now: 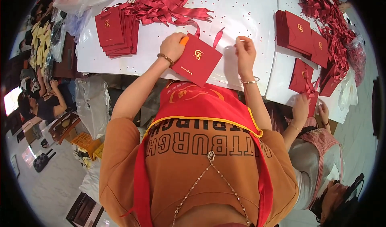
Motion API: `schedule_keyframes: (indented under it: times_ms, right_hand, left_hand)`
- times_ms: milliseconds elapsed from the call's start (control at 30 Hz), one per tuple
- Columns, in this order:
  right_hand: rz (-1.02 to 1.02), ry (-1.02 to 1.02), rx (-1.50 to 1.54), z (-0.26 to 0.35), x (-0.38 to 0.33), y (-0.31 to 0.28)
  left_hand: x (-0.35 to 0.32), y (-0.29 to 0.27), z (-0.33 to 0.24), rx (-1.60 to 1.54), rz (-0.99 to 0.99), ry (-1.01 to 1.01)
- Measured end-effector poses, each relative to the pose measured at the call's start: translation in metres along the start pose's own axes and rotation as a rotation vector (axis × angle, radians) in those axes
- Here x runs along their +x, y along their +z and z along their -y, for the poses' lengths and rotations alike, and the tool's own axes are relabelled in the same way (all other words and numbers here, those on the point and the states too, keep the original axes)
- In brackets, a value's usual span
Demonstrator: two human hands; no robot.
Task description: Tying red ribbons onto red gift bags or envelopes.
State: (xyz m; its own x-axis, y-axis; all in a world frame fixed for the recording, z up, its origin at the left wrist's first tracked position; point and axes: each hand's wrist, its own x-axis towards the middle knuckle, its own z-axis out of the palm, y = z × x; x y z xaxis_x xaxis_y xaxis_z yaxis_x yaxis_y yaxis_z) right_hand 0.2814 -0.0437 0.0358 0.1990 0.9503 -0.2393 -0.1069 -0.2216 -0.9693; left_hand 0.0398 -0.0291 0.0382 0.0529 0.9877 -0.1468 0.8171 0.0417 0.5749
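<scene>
Here, the left hand (173, 46) is gripping the top corner of a red paper bag (197, 60) with a gold emblem, its fingers closed on the bag, which is lying tilted at the near edge of the white table (249, 10). The right hand (245, 54) is pinching the end of a red ribbon (218, 37) running from the bag's top. A stack of red bags (116, 30) and a heap of ribbons (169, 4) are lying farther back. A co-worker's hands (307, 108) are handling another bag at right.
</scene>
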Motion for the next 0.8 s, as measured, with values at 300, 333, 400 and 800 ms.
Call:
schedule_keyframes:
  times_ms: [300,333,400,800]
  right_hand:
    - [0.599,-0.707,-1.009,-0.021,0.001,0.034]
    - [0.615,-0.787,-1.035,-0.021,0.005,0.031]
    - [0.628,-0.874,-1.06,-0.019,0.015,0.025]
    - [0.518,-0.911,-1.131,-0.016,0.017,0.057]
  left_hand:
    - [0.078,0.005,0.01,0.217,-0.21,0.123]
    - [0.08,0.007,0.012,0.263,-0.152,0.094]
    - [0.081,0.008,0.018,0.234,-0.113,0.098]
    - [0.014,-0.14,-0.044,-0.945,-0.564,0.492]
